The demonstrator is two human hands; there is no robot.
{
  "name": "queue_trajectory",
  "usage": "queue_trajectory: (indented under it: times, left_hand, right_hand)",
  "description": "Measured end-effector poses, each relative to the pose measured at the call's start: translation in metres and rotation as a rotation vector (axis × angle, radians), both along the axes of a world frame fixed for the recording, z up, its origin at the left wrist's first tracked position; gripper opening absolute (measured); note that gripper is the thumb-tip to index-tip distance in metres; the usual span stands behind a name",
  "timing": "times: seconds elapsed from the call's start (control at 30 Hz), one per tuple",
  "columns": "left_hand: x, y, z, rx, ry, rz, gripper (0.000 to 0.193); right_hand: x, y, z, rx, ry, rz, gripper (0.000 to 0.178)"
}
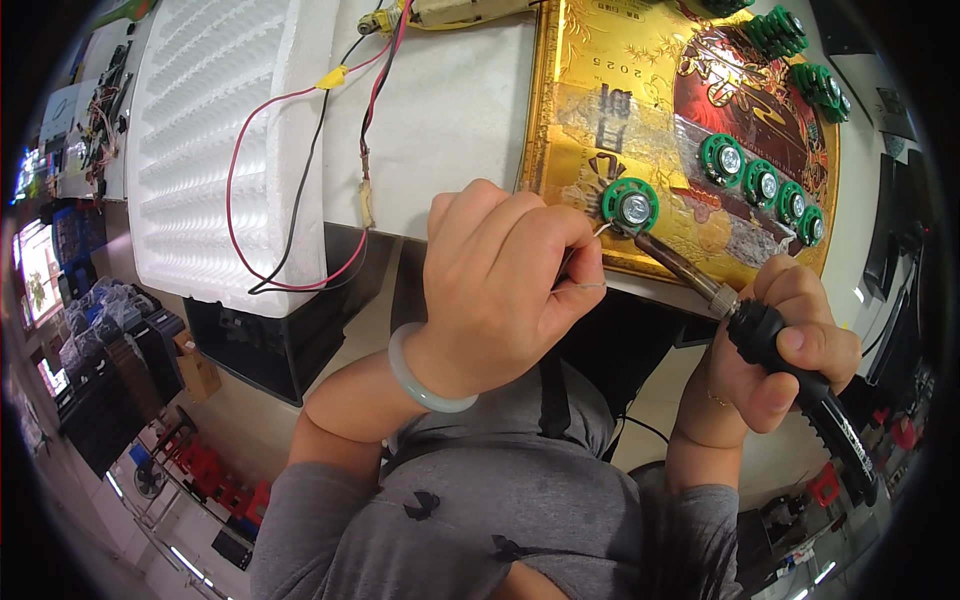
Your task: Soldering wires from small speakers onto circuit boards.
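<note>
My right hand (778,345) is wrapped round the black handle of a soldering iron (765,335). The iron's tip reaches the lower edge of a small round green speaker (631,206) with a silver magnet, lying on a gold box lid. My left hand (510,285) is closed in a pinch just left of that speaker. Between its thumb and forefinger runs thin silvery solder wire (592,286), and a pale strand curves from the fingers to the speaker's edge, by the iron's tip. The palm side of my left fingers is hidden.
More green speakers (722,160) stand in rows and stacks on the gold lid (560,120). Left of it, red and black wires (235,190) loop across a white foam tray (205,150). A black crate (265,345) sits below the table's edge.
</note>
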State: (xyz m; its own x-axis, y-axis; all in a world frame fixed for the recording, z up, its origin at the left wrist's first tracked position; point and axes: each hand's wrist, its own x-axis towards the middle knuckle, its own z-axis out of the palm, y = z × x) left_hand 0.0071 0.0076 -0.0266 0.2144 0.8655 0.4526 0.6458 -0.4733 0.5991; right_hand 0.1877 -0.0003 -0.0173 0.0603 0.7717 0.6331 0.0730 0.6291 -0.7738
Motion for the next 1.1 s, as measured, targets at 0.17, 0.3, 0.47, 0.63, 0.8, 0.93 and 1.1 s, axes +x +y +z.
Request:
queue_trajectory:
  times: [0.17, 0.3, 0.47, 0.63, 0.8, 0.93, 1.1]
  left_hand:
    - [-0.0019, -0.0022, 0.0003, -0.027, 0.007, -0.019, 0.022]
    - [-0.0003, 0.0005, 0.0010, 0.004, -0.013, -0.025, 0.022]
    - [0.0000, -0.0017, 0.0023, -0.030, -0.044, 0.030, 0.022]
    - [0.0018, 0.0012, 0.0038, -0.021, -0.032, 0.032, 0.022]
    - [0.0015, 0.0012, 0.0048, -0.029, 0.005, 0.036, 0.022]
    - [0.0012, 0.0018, 0.0057, -0.026, 0.025, 0.047, 0.022]
    - [0.0022, 0.0030, 0.0096, -0.052, 0.048, 0.051, 0.021]
  right_hand:
    - [0.0013, -0.0004, 0.0006, -0.004, -0.003, 0.011, 0.030]
    - [0.0022, -0.0013, 0.0011, -0.016, 0.003, 0.009, 0.029]
    - [0.0006, -0.0008, -0.0002, -0.006, 0.036, 0.002, 0.029]
    - [0.0012, -0.0018, 0.0014, -0.019, 0.009, -0.017, 0.029]
    - [0.0000, -0.0010, 0.0011, -0.017, 0.009, -0.006, 0.030]
    - [0.0013, -0.0007, -0.0007, -0.012, -0.006, 0.007, 0.029]
    - [0.0003, -0.0010, 0.0002, -0.012, -0.006, -0.010, 0.029]
